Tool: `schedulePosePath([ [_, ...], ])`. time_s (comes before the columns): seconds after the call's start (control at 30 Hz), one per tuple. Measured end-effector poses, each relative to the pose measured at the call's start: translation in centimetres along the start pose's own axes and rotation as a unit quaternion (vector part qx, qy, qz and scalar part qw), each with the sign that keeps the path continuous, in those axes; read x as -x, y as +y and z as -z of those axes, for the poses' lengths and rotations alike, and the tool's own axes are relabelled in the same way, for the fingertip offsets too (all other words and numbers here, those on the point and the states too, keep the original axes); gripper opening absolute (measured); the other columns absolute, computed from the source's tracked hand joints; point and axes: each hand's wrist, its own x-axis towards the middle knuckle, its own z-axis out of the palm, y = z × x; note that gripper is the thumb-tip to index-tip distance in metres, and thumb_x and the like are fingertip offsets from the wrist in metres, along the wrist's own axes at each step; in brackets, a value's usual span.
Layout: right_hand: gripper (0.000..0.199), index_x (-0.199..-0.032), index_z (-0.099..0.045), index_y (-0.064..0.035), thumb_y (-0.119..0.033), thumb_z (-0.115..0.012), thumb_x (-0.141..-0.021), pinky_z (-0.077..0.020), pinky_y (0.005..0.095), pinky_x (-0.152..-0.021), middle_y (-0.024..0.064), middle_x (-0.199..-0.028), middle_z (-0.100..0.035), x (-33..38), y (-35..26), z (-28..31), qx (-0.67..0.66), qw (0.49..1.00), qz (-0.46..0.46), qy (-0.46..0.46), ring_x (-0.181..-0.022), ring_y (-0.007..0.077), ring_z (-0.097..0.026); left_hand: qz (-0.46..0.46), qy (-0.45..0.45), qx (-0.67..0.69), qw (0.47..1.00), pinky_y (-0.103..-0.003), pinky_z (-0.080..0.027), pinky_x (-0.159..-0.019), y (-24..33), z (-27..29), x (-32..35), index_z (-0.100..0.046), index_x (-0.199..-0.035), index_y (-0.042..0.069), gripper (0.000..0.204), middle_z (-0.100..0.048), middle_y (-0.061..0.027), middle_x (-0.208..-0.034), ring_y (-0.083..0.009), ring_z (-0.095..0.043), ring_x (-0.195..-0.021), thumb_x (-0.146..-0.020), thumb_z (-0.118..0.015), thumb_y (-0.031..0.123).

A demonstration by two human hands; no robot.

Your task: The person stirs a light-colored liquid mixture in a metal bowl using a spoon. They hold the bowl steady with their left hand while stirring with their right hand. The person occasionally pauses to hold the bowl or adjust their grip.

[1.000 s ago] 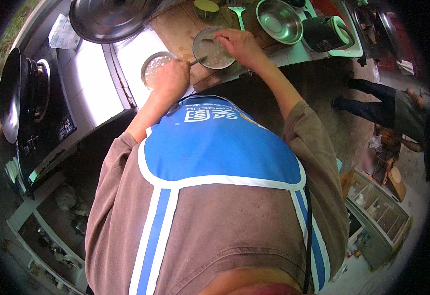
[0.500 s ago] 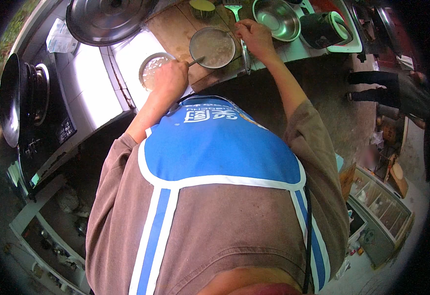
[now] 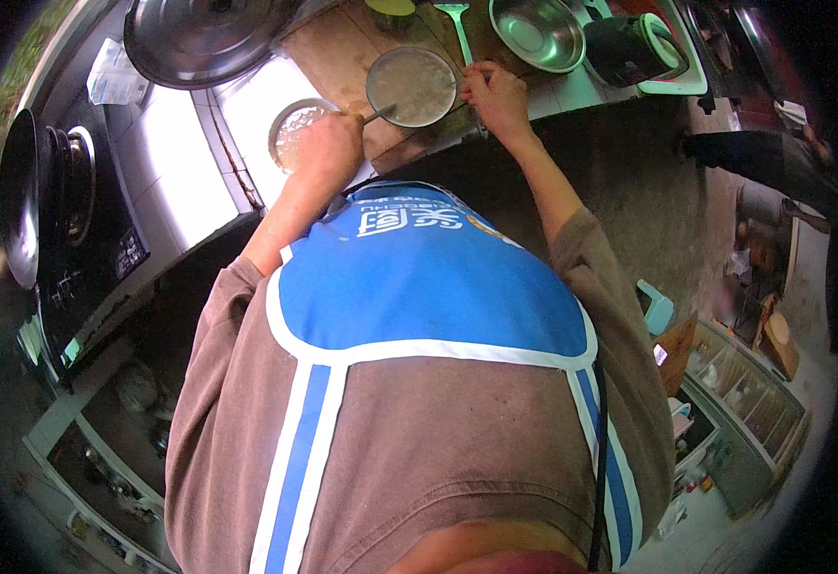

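My left hand (image 3: pixel 328 151) is closed around the handle of a thin utensil (image 3: pixel 380 115), whose far end dips over the near rim of the round metal bowl (image 3: pixel 413 86) of pale, grainy mixture; whether it is a spoon or a pair of sticks I cannot tell. My right hand (image 3: pixel 497 96) rests at that bowl's right edge with fingers curled; whether it pinches the rim or only steadies it is not clear from here. The bowl sits on the wooden board (image 3: pixel 337 48), close to the counter's front edge, with a smaller bowl (image 3: pixel 294 129) holding similar pale contents just beside my left hand, partly hidden by it. Risk noted: the filled bowl is near the edge, so a hard stroke with the utensil, or a slip of my right hand, could tip it toward me and spill down my blue apron (image 3: pixel 419 277). My left wrist could also knock the smaller bowl, being so close. Further out, a large lid (image 3: pixel 199 38) lies on the counter, an empty steel basin (image 3: pixel 538 33) and a green spatula (image 3: pixel 457 24) stand behind, and a dark stove (image 3: pixel 65 201) lies well to my left, clear of both hands.
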Motion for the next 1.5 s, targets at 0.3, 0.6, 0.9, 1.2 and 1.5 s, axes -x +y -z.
schedulePosePath([
  [0.3,0.024,-0.094,-0.063,-0.0054,-0.024,-0.049,-0.087,-0.0501,0.035,-0.065,0.0122,-0.075,-0.066,-2.3,-3.0,0.5,0.12,0.979,0.167,-0.012,-0.071,0.024,-0.065,-0.01,0.002,-0.006,1.0,-0.043,-0.052,-0.06,-0.1,0.2,0.3,-0.064,-0.08,0.004,0.017,-0.063,-0.0181,-0.074,-0.034,-0.064,-0.071,-0.079,-0.048,0.01],
  [0.6,0.025,-0.096,-0.061,-0.0025,-0.022,-0.048,-0.088,-0.0507,0.029,-0.064,0.0105,-0.073,-0.067,-1.8,-1.0,2.2,0.169,0.979,0.115,-0.018,-0.069,0.0172,-0.067,-0.014,0.019,0.001,1.0,-0.042,-0.051,-0.058,-0.3,-0.6,0.3,-0.064,-0.077,0.003,0.017,-0.063,-0.0186,-0.074,-0.0343,-0.064,-0.069,-0.078,-0.048,0.01],
  [0.9,0.023,-0.099,-0.061,-0.0014,-0.018,-0.05,-0.088,-0.0512,0.0295,-0.068,0.0121,-0.08,-0.067,1.6,-1.6,1.6,0.114,0.988,0.069,-0.08,-0.076,0.0194,-0.067,-0.018,0.014,0.008,1.0,-0.044,-0.051,-0.057,-0.6,-0.7,0.1,-0.062,-0.078,0.005,0.015,-0.063,-0.0187,-0.074,-0.0349,-0.063,-0.068,-0.079,-0.049,0.012],
  [1.2,0.018,-0.1,-0.062,-0.0069,-0.014,-0.054,-0.086,-0.0494,0.032,-0.068,0.0104,-0.09,-0.064,1.7,-4.2,3.7,0.132,0.955,0.252,-0.083,-0.079,0.0248,-0.063,-0.032,0.018,-0.002,0.999,-0.044,-0.051,-0.055,-0.8,-0.7,0.0,-0.062,-0.08,0.006,0.014,-0.063,-0.018,-0.073,-0.0347,-0.063,-0.067,-0.078,-0.049,0.011],
  [1.5,0.019,-0.101,-0.062,-0.0079,-0.016,-0.054,-0.086,-0.0489,0.0335,-0.069,0.011,-0.093,-0.064,-0.7,-3.2,2.5,0.144,0.957,0.244,-0.066,-0.08,0.0269,-0.063,-0.024,-0.001,-0.005,1.0,-0.044,-0.051,-0.056,-0.7,-0.5,-0.1,-0.063,-0.081,0.006,0.016,-0.063,-0.0189,-0.074,-0.0352,-0.064,-0.068,-0.08,-0.048,0.013],
])
